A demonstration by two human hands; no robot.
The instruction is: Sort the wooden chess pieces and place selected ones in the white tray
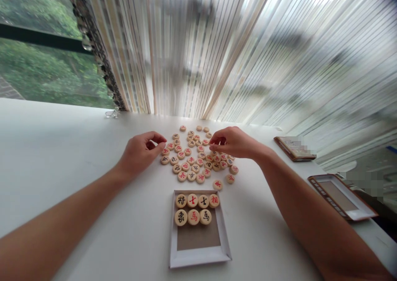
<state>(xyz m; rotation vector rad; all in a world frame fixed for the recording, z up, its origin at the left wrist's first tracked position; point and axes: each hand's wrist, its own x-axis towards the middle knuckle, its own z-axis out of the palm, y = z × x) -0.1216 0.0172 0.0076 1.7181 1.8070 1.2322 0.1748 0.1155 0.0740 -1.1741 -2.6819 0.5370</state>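
Many round wooden Chinese chess pieces with red or black characters lie spread on the white table. My left hand hovers at the left edge of the spread, fingers bent, a small gap between thumb and index finger. My right hand reaches over the right side, its thumb and fingertips slightly apart near a red-marked piece. It covers some pieces. No piece shows in either hand. In front of me, a shallow white box holds a row of pieces with a shorter row of three below.
At the right lie a brown-edged box and an open box lid or tray. A striped string curtain hangs along the table's far side. A clear glass-like object rests by the window at the left.
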